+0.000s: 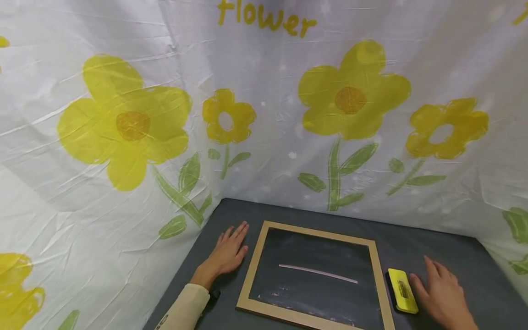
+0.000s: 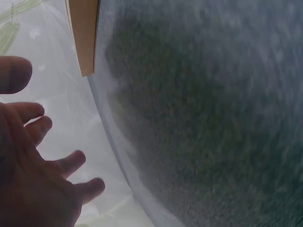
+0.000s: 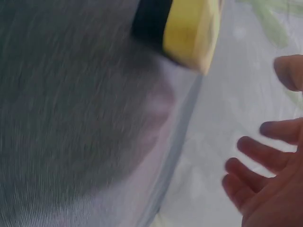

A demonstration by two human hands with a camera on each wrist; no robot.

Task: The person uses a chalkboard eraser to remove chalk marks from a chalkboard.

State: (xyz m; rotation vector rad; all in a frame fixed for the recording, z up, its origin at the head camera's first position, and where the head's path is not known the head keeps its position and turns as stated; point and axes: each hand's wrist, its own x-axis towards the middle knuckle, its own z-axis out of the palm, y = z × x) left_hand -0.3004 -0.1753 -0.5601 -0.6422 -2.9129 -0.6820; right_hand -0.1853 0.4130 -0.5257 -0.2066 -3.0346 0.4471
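Observation:
A small blackboard point(image 1: 317, 293) in a light wooden frame point(image 1: 321, 230) lies flat on the dark table. Across its middle runs one pale, nearly straight line point(image 1: 318, 273), with faint white smudges near the lower edge. Left of the frame is my left hand point(image 1: 227, 253), fingers extended and holding nothing. A yellow eraser with a black base point(image 1: 403, 291) lies just right of the board. My right hand point(image 1: 444, 293) is beside it, thumb close to the eraser's right side, fingers loosely bent and nothing in them. The right wrist view shows the eraser point(image 3: 189, 33) ahead of the spread fingers point(image 3: 265, 153).
The dark tabletop point(image 1: 247, 208) ends against white fabric point(image 1: 272, 169) printed with yellow flowers, which hangs behind and at both sides. A corner of the wooden frame point(image 2: 84, 38) shows at the top of the left wrist view.

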